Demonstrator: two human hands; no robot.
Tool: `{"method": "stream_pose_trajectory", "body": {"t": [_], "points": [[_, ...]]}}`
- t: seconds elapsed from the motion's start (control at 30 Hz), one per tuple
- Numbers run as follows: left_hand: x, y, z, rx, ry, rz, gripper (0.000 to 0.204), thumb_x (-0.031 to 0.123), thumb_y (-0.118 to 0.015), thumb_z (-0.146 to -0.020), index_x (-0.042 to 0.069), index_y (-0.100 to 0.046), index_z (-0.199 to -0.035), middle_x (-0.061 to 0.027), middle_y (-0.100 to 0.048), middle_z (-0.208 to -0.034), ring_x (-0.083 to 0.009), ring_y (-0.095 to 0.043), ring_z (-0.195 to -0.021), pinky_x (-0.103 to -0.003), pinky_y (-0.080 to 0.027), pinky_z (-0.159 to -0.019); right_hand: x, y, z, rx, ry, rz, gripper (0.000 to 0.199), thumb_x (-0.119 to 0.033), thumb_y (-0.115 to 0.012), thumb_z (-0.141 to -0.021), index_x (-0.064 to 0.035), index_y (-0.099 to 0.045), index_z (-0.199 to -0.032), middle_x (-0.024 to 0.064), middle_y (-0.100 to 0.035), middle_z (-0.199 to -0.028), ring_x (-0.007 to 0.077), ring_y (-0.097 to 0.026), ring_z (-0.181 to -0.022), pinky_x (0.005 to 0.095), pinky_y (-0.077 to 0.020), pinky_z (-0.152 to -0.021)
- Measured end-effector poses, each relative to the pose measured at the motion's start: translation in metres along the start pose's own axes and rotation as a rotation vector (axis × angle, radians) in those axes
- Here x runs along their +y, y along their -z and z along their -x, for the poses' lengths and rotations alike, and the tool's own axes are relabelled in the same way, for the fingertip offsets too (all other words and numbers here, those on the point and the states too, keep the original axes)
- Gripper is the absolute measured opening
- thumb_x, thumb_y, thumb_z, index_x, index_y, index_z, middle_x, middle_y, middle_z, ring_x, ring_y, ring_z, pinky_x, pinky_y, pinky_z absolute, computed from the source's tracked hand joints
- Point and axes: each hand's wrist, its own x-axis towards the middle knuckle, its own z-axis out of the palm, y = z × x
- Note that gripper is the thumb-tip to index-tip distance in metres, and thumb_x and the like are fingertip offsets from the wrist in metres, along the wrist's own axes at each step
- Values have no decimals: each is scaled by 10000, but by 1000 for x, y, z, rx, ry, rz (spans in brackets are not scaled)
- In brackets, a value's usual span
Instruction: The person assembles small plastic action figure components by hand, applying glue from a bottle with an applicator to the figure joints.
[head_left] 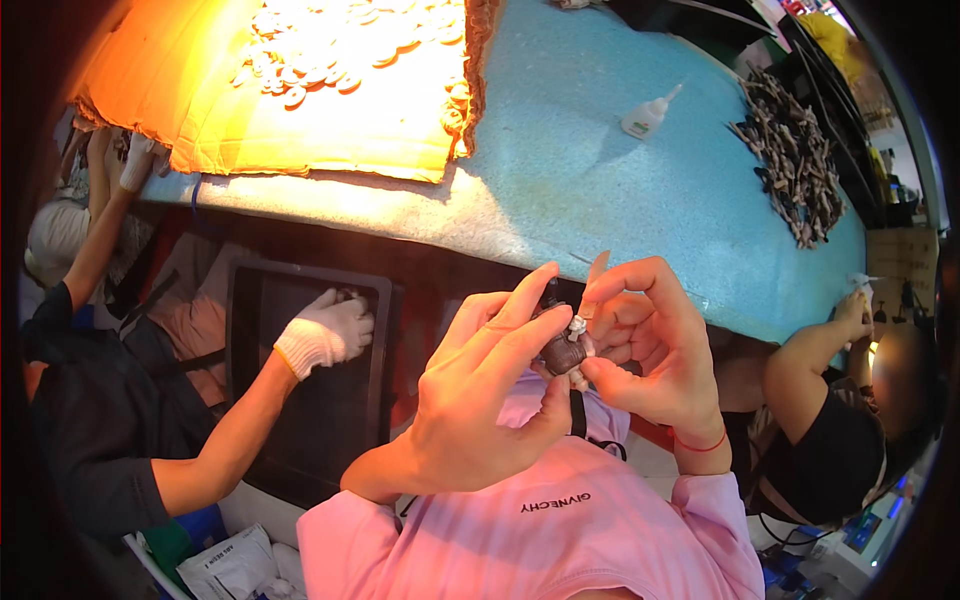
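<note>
A small dark figurine [564,354] with pale bits on it is held up near the table's front edge, above my pink shirt. My left hand [480,385] grips it from the left between thumb and fingers. From the right, my right hand [650,345] pinches at the same figurine with thumb and bent index finger; a red string circles that wrist. Just above the right index fingertip stands a thin pale flat piece [597,267], perhaps a blade, too small to tell. Part of the figurine is hidden behind my fingers.
A blue-covered table [560,150] spreads ahead, with a small white squeeze bottle [648,118]. Brightly lit cardboard [210,130] bears many small pieces. A heap of slender brown pieces [795,155] lies right. A co-worker's gloved hand [325,332] is over a black bin [300,440]; another person sits right.
</note>
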Motion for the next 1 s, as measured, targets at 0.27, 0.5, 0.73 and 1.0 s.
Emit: {"method": "stream_pose_trajectory", "body": {"t": [0.27, 0.5, 0.73, 1.0], "points": [[6, 6, -7, -68, -79, -56, 489, -60, -633, -591, -72, -533, -1070, -259, -476, -1204, -362, -529, -944, -366, -485, -744, -1, 6, 5, 0, 23, -4, 436, 90, -565, -728, -5, -412, -1126, 47, -544, -786, 82, -584, -731, 201, -491, -639], [8, -3, -5, -15, -83, -70, 458, -53, -637, -576, -80, -549, -1025, -256, -494, -1184, -350, -541, -914, -359, -487, -732, -3, 7, 7, -19, 34, 27, 478, 87, -556, -714, -5, -407, -1159, 39, -532, -767, 65, -559, -727, 195, -490, -637], [0, -8, -3, 52, -116, -165, 466, -38, -641, -548, -67, -564, -1006, -255, -514, -1154, -344, -552, -883, -355, -499, -704, 7, 8, -1, -20, -4, 52, 463, 82, -547, -712, -21, -416, -1145, 24, -524, -736, 36, -512, -672, 175, -452, -574], [-12, -9, 2, -5, 455, 1025, 421, -64, -540, -764, -92, -469, -1178, -222, -490, -1199, -286, -520, -1072, -380, -493, -831, 0, 11, 12, 63, 36, -231, 379, 76, -522, -807, 27, -391, -1159, 75, -565, -749, 140, -611, -705, 231, -499, -603]]}}
